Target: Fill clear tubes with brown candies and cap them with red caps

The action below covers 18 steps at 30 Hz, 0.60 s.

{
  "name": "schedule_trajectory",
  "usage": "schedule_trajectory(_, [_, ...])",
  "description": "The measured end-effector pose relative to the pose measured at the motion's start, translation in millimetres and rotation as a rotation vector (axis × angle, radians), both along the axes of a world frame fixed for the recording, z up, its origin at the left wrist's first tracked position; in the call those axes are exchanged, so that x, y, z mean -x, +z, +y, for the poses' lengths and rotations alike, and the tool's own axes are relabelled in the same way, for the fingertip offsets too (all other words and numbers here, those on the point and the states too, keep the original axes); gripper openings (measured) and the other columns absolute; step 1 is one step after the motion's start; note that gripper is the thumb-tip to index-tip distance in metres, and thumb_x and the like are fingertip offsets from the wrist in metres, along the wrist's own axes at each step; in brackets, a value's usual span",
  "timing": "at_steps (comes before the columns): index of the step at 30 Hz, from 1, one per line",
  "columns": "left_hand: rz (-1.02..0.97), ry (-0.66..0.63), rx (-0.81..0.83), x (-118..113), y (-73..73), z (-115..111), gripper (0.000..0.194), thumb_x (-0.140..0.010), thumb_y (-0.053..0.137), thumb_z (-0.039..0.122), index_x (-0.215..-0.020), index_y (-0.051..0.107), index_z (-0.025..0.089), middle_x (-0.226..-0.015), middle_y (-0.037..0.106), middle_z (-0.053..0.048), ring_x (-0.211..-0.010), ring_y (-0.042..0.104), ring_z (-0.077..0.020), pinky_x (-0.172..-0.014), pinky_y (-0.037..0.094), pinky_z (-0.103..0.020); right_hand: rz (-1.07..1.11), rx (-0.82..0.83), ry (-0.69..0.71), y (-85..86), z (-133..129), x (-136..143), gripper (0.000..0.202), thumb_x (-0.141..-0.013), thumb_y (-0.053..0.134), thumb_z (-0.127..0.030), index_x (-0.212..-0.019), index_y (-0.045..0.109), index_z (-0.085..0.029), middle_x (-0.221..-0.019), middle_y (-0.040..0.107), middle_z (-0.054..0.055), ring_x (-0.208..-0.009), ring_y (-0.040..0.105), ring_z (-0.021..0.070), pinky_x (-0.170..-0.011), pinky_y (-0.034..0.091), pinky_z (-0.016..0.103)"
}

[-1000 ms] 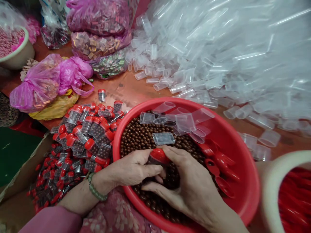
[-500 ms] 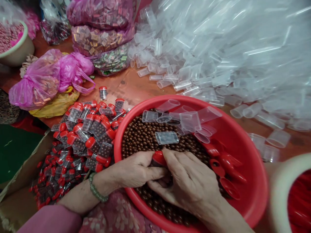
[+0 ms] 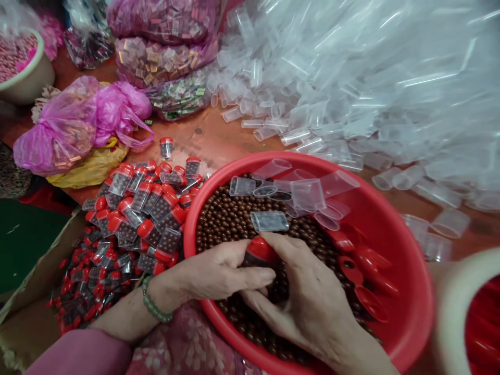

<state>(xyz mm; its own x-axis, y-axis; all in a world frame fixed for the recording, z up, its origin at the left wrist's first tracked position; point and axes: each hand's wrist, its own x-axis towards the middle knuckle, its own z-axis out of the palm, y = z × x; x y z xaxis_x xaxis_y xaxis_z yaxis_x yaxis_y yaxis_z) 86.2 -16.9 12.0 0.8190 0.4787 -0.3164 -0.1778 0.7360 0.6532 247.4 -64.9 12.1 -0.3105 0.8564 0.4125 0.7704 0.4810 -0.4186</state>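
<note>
Over the red basin, my left hand grips a small clear plastic container with a red cap. Its body is mostly hidden behind my fingers and thumb. My right hand reaches the same container from the other side, fingertips at the cap and thumb lower down. Brown chocolate balls fill much of the basin below. A clear container lies on the balls just beyond my hands. Several empty clear containers rest behind it, and red caps lie at the basin's right side.
Filled red-capped containers are heaped left of the basin and down into a cardboard box. A large pile of clear containers covers the back right. Pink bags stand back left; a white tub holds red pieces at right.
My right hand's fingers have shifted across the red cap, and the gap above its thumb is wider. My left thumb now lies extended across the container. The surrounding piles look the same.
</note>
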Motion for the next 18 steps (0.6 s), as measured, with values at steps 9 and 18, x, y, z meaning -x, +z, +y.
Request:
schedule_trajectory(9, [-0.106,-0.060,0.088,6,-2.0,-1,0.049,-0.071,0.080,0.054,-0.094,0.076,0.011,-0.084,0.072,-0.009,-0.073,0.065,-0.0115,-0.076,0.051,-0.022,0.436,0.298,0.066,15.6,-4,-17,0.054,-0.083,0.072,-0.042,-0.131,0.055,-0.026,-0.108,0.069,0.010,-0.097,0.067,0.0263,-0.081,0.057,0.037])
schedule_trajectory(18, [0.006,-0.094,0.081,4,6.8,4,0.050,-0.063,0.085,0.052,-0.092,0.075,0.013,-0.077,0.071,-0.004,-0.072,0.065,-0.0111,-0.070,0.049,-0.020,0.852,0.497,-0.015,25.1,5,-16,0.014,-0.087,0.068,-0.021,-0.095,0.075,-0.031,-0.073,0.070,0.000,-0.074,0.064,0.0182,-0.070,0.055,0.031])
